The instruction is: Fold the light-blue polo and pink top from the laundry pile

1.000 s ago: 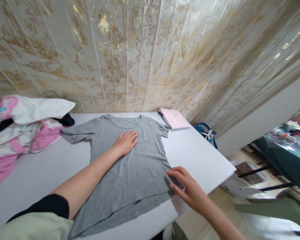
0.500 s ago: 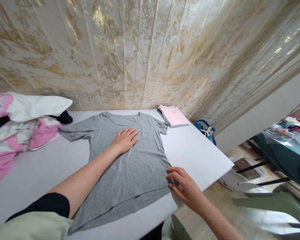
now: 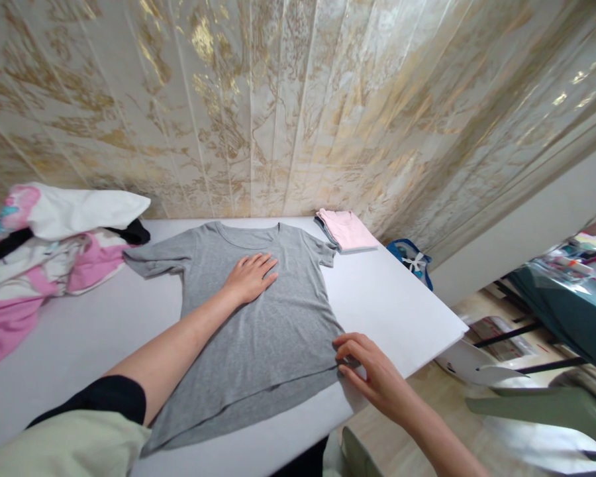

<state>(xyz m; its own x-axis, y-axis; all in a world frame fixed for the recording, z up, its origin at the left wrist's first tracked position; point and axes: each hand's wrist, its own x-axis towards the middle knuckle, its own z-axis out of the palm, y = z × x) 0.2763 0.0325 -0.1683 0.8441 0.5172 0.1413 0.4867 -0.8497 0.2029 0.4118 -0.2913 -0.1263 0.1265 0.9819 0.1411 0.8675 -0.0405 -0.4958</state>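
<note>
A grey short-sleeved T-shirt lies spread flat on the white table, neckline away from me and hem toward me. On its chest rests my left hand, palm down with the fingers stretched out, holding nothing. At the shirt's right hem corner, my right hand has its thumb and fingers drawn together on the fabric edge. The lower hem shows two layers, the under one reaching closer to me.
Rumpled pink, white and black clothes are heaped at the table's left. Folded pink and grey garments lie at the back right, beside a blue bag beyond the edge. A patterned curtain hangs behind. A green chair stands at right.
The view has shifted slightly, moving everything a little to the right in the picture. My left hand stays flat on the shirt; the right fingers have drawn slightly closer together at the hem corner.
</note>
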